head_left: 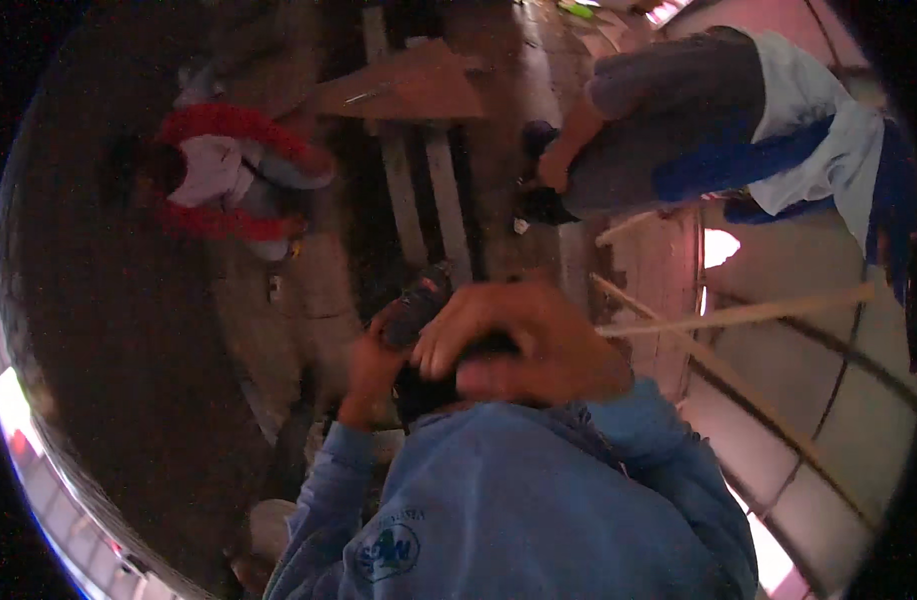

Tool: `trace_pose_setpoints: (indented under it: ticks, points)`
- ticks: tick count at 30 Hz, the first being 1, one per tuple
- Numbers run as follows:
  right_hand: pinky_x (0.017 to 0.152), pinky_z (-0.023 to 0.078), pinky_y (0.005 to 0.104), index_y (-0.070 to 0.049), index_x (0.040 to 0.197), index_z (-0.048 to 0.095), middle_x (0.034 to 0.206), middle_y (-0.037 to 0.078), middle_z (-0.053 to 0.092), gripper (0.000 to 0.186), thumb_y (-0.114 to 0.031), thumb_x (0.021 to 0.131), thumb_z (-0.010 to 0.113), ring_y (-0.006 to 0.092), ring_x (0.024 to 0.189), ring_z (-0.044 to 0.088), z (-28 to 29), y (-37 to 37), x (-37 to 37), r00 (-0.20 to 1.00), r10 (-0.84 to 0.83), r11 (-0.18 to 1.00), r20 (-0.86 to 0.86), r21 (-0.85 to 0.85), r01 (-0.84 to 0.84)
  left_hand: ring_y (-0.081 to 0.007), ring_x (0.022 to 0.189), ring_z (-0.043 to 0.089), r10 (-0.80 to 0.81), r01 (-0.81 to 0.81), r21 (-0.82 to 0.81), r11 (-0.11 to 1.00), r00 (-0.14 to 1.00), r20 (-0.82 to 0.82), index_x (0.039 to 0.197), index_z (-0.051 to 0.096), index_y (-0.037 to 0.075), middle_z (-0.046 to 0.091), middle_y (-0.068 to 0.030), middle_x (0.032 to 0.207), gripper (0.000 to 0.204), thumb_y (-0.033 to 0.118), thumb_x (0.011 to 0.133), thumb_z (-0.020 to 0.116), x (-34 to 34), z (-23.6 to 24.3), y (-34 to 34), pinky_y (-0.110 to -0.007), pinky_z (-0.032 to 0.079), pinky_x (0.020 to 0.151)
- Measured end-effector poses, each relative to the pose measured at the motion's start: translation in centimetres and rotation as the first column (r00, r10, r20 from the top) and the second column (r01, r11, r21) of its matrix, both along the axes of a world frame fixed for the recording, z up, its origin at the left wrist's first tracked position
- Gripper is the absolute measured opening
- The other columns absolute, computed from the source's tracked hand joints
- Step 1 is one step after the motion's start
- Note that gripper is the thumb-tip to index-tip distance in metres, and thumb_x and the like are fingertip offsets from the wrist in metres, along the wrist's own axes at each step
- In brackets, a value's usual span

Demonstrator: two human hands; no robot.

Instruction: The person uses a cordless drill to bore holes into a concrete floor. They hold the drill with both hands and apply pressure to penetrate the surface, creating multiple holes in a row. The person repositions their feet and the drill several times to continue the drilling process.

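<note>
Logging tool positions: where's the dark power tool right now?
Head view, slightly left of centre: the dark power tool is in the left hand, beside the right hand, tip toward the pale bars.

Dim, grainy, pinkish glare near rim

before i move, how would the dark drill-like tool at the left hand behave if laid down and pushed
The dark drill-like tool would probably stay stiff, since its casing looks solid. Its thick body suggests some weight for its size. That rounded shape might make it rock or roll, though blur hides detail.
</note>
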State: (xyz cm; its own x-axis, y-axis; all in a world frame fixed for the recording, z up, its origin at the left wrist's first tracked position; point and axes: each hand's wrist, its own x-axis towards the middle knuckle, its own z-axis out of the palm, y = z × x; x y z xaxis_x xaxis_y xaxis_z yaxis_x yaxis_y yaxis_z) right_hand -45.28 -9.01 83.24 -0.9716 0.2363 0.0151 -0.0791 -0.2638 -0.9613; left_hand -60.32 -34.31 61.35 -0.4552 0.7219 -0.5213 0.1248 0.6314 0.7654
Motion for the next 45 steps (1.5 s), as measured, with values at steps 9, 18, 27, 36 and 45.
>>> trace_pose_setpoints:
  ticks: [9, 18, 27, 36, 45]
  points:
    - [0.069, 0.061, 0.0429, 0.005, 0.105, 0.068, 0.095, 0.015, 0.067, 0.036, -0.024, 0.086, 0.079, 0.0337, 0.085, 0.07, 11.2, -2.1, -11.8, 0.528, -0.5, 0.798, -0.686, -0.603, -0.028, -0.0318, 0.093, 0.074, -0.309, 0.265, -0.247, 0.932, 0.938, -0.16, 0.147, 0.053, 0.022, 0.074, -0.0177, 0.107, 0.08, 0.032, 0.073, 0.085, -13.3, 6.4, 6.5, -0.043, 0.056, 0.082]
    - [0.082, 0.052, 0.0554, 0.004, 0.108, 0.066, 0.113, 0.023, 0.062, 0.035, -0.027, 0.093, 0.067, 0.042, 0.096, 0.066, 9.3, 7.2, -7.4, 0.616, -0.425, 0.776, -0.663, -0.617, -0.13, -0.027, 0.112, 0.069, -0.247, 0.22, -0.212, 0.952, 0.962, -0.114, 0.147, 0.054, 0.015, 0.072, -0.016, 0.121, 0.08, 0.026, 0.074, 0.086, -13.5, 9.0, 15.7, -0.039, 0.053, 0.095]
    - [0.078, 0.053, 0.0492, 0.004, 0.106, 0.067, 0.106, 0.02, 0.064, 0.031, -0.022, 0.089, 0.071, 0.0369, 0.092, 0.066, 8.9, 8.5, -12.0, 0.442, -0.609, 0.723, -0.659, -0.69, -0.034, -0.0243, 0.115, 0.067, -0.403, 0.402, -0.128, 0.907, 0.915, 0.021, 0.147, 0.053, 0.012, 0.071, -0.0154, 0.125, 0.081, 0.023, 0.074, 0.087, -18.6, 6.3, 22.2, -0.038, 0.051, 0.098]
    - [0.074, 0.055, 0.041, 0.004, 0.103, 0.068, 0.098, 0.016, 0.067, 0.028, -0.016, 0.084, 0.076, 0.0304, 0.088, 0.066, 9.1, 10.6, -18.7, 0.022, -0.766, 0.636, -0.642, -0.754, 0.165, -0.0247, 0.107, 0.07, -0.736, 0.731, -0.088, 0.677, 0.672, -0.083, 0.147, 0.053, 0.015, 0.071, -0.0175, 0.121, 0.081, 0.022, 0.074, 0.087, -22.9, 4.1, 31.9, -0.035, 0.053, 0.094]
    - [0.076, 0.054, 0.0407, 0.004, 0.104, 0.067, 0.096, 0.015, 0.067, 0.032, -0.019, 0.084, 0.079, 0.03, 0.09, 0.065, 7.9, 14.7, -16.7, -0.143, -0.814, 0.525, -0.563, -0.818, 0.234, -0.0236, 0.107, 0.069, -0.739, 0.736, -0.16, 0.657, 0.671, 0.052, 0.147, 0.052, 0.007, 0.073, -0.0154, 0.119, 0.08, 0.019, 0.075, 0.085, -23.1, 2.0, 39.8, -0.035, 0.052, 0.095]
